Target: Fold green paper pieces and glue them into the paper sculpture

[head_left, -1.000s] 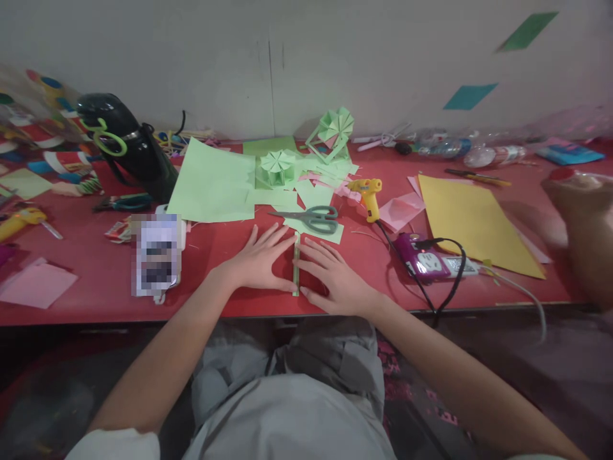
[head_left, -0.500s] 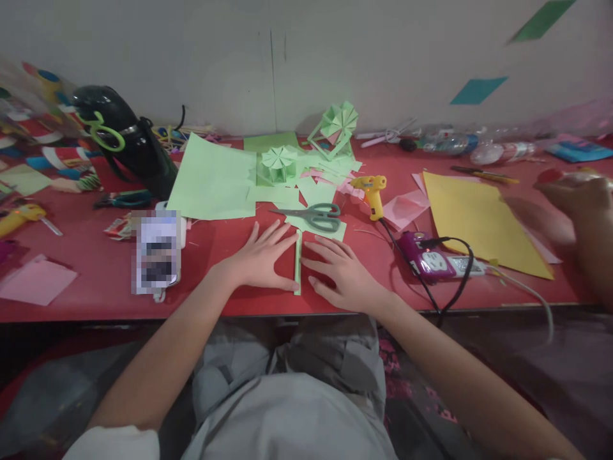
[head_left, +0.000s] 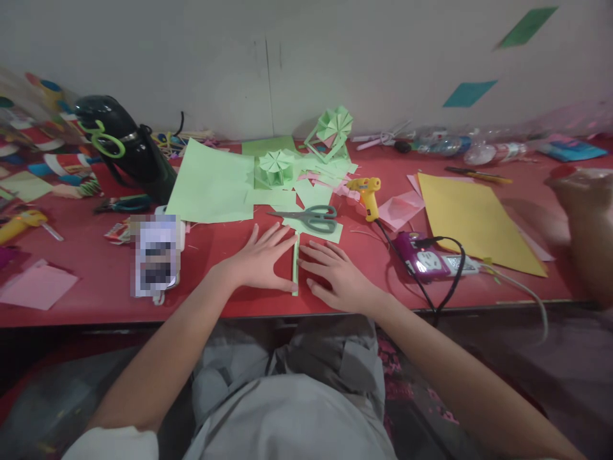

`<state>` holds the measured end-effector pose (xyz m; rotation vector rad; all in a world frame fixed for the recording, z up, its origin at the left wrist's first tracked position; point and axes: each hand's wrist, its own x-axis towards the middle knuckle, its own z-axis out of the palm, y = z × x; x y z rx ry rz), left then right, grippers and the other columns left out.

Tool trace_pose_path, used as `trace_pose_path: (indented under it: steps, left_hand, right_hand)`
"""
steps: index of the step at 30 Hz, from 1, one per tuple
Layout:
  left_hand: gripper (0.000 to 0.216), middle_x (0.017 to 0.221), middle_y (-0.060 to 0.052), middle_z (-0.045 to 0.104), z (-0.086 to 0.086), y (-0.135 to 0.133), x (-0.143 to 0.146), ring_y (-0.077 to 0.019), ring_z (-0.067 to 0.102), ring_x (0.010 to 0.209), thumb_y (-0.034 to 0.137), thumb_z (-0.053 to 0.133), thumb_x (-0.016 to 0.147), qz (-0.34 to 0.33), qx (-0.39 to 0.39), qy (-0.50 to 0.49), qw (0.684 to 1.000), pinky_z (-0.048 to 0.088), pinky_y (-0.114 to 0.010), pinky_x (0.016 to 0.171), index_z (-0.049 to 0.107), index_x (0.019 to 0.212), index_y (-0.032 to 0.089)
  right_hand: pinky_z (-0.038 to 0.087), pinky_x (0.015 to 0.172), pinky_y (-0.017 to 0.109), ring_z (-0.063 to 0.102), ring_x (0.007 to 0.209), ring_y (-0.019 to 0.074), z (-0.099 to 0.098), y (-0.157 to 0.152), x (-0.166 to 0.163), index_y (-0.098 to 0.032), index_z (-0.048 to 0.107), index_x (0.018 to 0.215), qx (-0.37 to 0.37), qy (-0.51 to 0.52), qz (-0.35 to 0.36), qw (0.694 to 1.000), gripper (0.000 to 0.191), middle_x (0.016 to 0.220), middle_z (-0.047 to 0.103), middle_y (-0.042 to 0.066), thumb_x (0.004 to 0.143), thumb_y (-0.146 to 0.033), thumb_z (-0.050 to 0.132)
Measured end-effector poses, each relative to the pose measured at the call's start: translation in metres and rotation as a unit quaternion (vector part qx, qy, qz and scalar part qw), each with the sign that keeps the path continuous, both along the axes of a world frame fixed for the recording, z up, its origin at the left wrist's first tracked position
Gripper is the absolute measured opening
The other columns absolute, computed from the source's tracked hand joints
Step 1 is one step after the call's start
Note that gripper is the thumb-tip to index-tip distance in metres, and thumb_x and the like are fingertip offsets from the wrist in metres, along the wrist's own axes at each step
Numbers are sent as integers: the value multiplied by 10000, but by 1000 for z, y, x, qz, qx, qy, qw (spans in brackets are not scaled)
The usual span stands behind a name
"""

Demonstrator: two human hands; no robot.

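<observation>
A narrow folded strip of light green paper lies upright in view on the red table, between my two hands. My left hand is spread flat, its thumb and index fingertip touching the strip's left edge. On the other side, my right hand rests with fingers stretched out, the fingertips at or close to the strip's right edge. Just beyond the hands lie grey-green scissors, on a green paper scrap. Farther back stand a pleated green paper piece and a green paper lantern shape.
A yellow glue gun is corded toward a purple power socket. Yellow paper lies right, near another person's arm. Left are a phone, a black bottle and a large green sheet.
The view has shifted slightly. Both of my hands keep nearly the same place beside the strip. The other person's hand at the right has moved a little.
</observation>
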<state>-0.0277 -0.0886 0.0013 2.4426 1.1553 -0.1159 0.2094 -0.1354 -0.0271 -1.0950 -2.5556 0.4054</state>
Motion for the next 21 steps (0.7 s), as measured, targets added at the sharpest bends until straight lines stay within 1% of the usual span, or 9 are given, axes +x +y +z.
trace_pose_path:
  steps: [6,13,17,21]
  left_hand:
    - [1168,1661,-111,-7,2,0,2,-352,-67,1526,860,540,663,-4,1,8,1000,-68,-626,1188,143,1581,257]
    - [1171,1664,-101,-25,2,1,3,-376,-77,1520,847,542,676,-5,4,34,999,-75,-614,1188,119,1585,243]
    - [1155,1664,-101,-13,6,0,5,-368,-74,1523,841,540,681,-2,6,45,999,-80,-614,1187,145,1582,236]
    - [1166,1662,-111,-20,7,0,6,-365,-76,1523,845,538,671,-1,8,53,999,-77,-620,1184,164,1579,215]
  right_hand:
    - [227,1190,595,287,1483,300,-1,0,0,-188,602,1327,-10,-1,9,1000,437,1549,407,120,908,-252,492]
    - [208,1203,579,251,1496,301,-7,-1,0,-158,555,1368,2,2,11,1000,473,1555,392,142,906,-230,486]
    - [258,1183,570,291,1477,319,-9,-2,0,-152,591,1310,33,18,7,999,437,1519,441,163,887,-229,510]
    - [353,1124,518,397,1406,299,-8,-5,1,-169,608,1216,52,57,1,997,364,1430,525,158,862,-211,530]
